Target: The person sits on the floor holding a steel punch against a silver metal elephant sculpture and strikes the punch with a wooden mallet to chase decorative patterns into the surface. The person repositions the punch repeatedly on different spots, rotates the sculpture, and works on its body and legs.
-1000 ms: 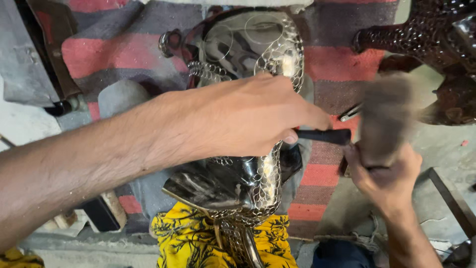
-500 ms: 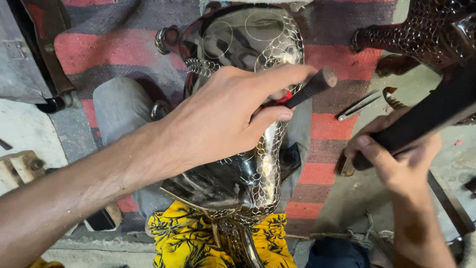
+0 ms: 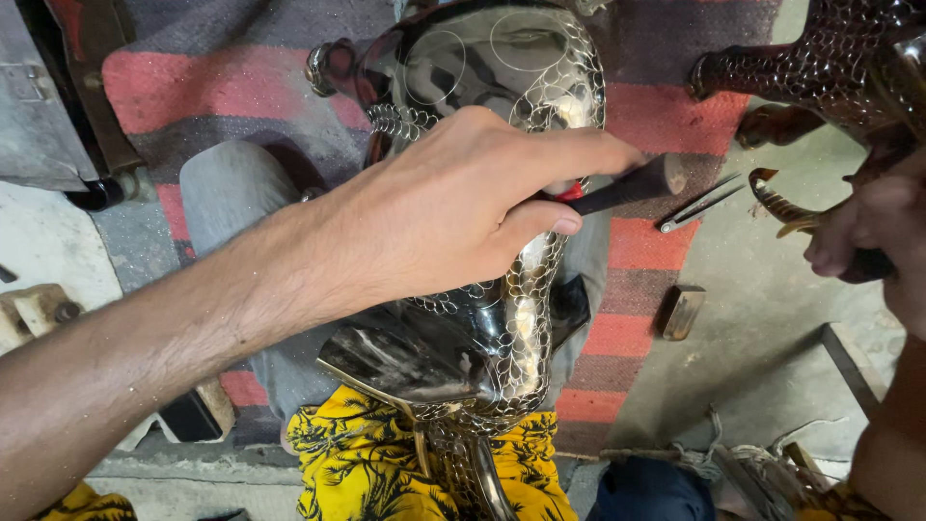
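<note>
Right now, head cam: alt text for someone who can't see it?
Seen from above, the left hand presses a dark chisel-like punch against a shiny metal vessel chased with a scale pattern, resting over a yellow printed cloth. The right hand grips a dark handle at the right edge, above a red and grey striped rug.

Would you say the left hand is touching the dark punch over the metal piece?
Touching. The head view shows the left hand pinching the punch between thumb and forefinger, above the scaled metal piece.
</note>
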### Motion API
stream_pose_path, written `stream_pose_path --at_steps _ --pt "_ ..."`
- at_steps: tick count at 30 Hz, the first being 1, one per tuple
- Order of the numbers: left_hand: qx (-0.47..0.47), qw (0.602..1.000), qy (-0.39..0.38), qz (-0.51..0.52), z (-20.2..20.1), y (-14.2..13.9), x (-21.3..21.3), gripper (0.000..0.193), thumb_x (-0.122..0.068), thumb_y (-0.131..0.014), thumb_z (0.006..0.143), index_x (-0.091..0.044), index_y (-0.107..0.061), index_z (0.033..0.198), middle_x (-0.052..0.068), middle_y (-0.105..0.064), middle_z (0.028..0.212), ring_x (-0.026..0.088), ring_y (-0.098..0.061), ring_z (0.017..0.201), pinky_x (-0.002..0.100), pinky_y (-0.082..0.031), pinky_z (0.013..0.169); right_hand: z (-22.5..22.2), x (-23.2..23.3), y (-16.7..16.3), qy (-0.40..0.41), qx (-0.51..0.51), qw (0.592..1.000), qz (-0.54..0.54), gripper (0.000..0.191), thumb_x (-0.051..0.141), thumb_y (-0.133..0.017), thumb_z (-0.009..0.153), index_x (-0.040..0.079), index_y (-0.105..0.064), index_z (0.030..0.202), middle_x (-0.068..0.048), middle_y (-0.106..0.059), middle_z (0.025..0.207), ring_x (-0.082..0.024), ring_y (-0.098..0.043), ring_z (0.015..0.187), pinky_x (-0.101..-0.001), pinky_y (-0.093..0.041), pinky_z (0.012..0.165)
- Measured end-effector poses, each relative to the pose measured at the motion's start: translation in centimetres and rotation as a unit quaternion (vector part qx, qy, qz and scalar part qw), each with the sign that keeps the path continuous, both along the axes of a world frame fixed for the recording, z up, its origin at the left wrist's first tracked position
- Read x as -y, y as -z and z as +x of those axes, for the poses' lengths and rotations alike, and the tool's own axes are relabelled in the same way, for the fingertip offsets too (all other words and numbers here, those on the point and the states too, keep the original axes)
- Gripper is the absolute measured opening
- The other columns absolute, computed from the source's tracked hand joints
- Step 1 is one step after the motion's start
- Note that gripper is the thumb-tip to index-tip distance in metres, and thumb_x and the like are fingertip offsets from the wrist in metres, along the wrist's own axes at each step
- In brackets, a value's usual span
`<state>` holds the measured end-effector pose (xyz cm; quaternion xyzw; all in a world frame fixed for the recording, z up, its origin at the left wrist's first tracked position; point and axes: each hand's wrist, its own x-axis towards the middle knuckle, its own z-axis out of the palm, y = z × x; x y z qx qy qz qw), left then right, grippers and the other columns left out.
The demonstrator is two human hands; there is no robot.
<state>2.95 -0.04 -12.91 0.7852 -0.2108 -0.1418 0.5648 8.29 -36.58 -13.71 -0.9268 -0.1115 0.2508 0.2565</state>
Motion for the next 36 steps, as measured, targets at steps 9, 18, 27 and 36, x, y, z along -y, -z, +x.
stream_pose_path --at_steps 9,18,27,36 --pt "-0.009 1.000 -0.012 -0.002 -0.1 -0.6 -0.1 0.038 -0.009 -0.070 0.096 -0.004 -0.060 0.132 0.018 -0.074 0.106 0.036 -0.074 0.090 0.047 -0.056 0.075 -0.5 -2.5 -0.6 -0.049 0.036 0.998 0.024 0.016 0.004 -0.072 0.103 -0.008 -0.066 0.094 -0.017 -0.065 0.077 -0.021 -0.065 0.064 -0.0345 -0.052 0.059" --pt "-0.041 0.998 -0.049 0.017 -1.3 -0.5 -0.1 0.042 -0.012 -0.072 0.097 -0.008 -0.058 0.136 0.019 -0.074 0.094 0.038 -0.073 0.084 0.047 -0.054 0.067 2.5 -4.4 -1.5 -0.204 0.053 0.978 -0.010 0.010 0.008 -0.076 0.088 -0.002 -0.073 0.091 -0.014 -0.070 0.080 -0.017 -0.069 0.070 -0.0335 -0.054 0.066" --pt "-0.005 0.994 -0.105 -0.010 -2.6 0.0 -0.4 0.033 -0.015 -0.074 0.096 -0.005 -0.061 0.124 0.016 -0.074 0.099 0.031 -0.075 0.080 0.038 -0.057 0.066 2.8 -3.1 0.2 -0.059 -0.071 0.994 -0.066 0.035 0.013 -0.070 0.096 0.000 -0.067 0.129 -0.016 -0.071 0.089 -0.022 -0.069 0.078 -0.0369 -0.055 0.064" --pt "-0.093 0.988 -0.124 -0.019 -3.9 0.8 -1.0 0.032 -0.028 -0.073 0.098 -0.006 -0.068 0.120 0.009 -0.076 0.102 0.016 -0.075 0.081 0.030 -0.058 0.064 4.6 -3.4 0.6 -0.087 -0.122 0.986 -0.078 0.031 0.016 -0.066 0.099 0.003 -0.066 0.128 -0.014 -0.069 0.085 -0.021 -0.067 0.074 -0.0364 -0.054 0.061"
